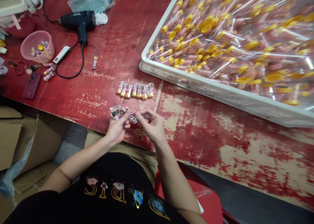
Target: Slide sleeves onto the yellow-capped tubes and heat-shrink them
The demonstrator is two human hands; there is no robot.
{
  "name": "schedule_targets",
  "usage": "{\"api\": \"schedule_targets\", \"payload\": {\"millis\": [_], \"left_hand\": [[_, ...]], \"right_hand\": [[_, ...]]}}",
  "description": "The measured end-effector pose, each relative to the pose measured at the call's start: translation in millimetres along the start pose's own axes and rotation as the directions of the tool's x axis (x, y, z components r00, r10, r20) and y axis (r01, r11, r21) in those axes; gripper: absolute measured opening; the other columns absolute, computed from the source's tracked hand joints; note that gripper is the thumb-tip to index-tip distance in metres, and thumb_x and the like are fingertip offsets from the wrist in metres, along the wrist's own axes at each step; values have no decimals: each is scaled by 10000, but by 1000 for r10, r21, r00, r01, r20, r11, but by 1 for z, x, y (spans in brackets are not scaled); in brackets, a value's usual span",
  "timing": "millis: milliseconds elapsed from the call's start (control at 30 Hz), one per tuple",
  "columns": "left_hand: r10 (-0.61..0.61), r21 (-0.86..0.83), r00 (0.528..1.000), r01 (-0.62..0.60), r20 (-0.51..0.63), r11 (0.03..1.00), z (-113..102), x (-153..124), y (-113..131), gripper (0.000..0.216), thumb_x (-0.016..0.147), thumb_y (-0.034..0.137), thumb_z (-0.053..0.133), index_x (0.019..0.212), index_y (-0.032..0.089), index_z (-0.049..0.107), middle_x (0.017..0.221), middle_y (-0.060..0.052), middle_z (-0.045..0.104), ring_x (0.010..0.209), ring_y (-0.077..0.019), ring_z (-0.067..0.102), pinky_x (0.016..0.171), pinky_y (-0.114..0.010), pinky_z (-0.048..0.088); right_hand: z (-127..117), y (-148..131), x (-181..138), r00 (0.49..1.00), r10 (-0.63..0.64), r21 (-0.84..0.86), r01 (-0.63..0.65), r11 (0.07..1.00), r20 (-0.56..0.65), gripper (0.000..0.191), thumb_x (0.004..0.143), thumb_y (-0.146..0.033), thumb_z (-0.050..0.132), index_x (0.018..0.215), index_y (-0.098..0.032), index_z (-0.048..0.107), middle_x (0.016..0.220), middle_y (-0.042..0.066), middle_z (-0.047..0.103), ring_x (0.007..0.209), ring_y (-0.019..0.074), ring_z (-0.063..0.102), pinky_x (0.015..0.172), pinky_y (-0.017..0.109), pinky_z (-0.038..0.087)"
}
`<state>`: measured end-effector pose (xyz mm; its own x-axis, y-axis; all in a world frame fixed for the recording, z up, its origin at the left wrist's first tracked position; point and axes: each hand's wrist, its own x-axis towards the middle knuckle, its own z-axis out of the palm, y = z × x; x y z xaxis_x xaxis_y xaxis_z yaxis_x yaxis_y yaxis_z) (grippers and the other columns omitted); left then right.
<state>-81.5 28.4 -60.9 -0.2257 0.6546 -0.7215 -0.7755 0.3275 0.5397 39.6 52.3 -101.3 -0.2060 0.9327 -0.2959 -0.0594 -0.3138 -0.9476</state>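
Near the table's front edge my left hand (119,127) is closed, thumb on top, around several small printed plastic wrappers (117,112). My right hand (151,124) is close beside it, with thumb and index finger pinched at the clear end of a wrapper (132,117). How firmly those fingertips hold it is hard to make out. Just beyond both hands lies a row of several small tubes (134,90) with yellow ends and printed wraps. A single similar tube (95,63) lies apart, farther left.
A white crate (157,66) full of yellow-capped clear tubes (211,50) fills the right. At left are a heat gun (82,22) with its cord, a pink basket (24,48), red-handled scissors (21,67) and a phone (32,85). A red stool (208,197) stands below the table edge.
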Motion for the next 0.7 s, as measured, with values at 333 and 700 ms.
{"api": "schedule_targets", "payload": {"millis": [333,700], "left_hand": [[-133,-152,991,128,-28,980,3,5,10,408,598,186,973,800,128,623,680,65,534,532,-16,443,427,-122,287],[-74,-114,997,76,26,991,3,2,8,198,763,100,843,803,129,650,739,37,579,570,-28,482,465,-145,317]], "right_hand": [[-11,-4,-37,968,-228,-16,227,974,-109,374,885,-374,723,1239,-267,664,1056,76,692,937,203,673,841,379,586],[3,10,-35,981,-55,65,68,996,-188,442,822,-472,756,1188,-244,660,994,52,638,782,163,615,684,305,539]]}}
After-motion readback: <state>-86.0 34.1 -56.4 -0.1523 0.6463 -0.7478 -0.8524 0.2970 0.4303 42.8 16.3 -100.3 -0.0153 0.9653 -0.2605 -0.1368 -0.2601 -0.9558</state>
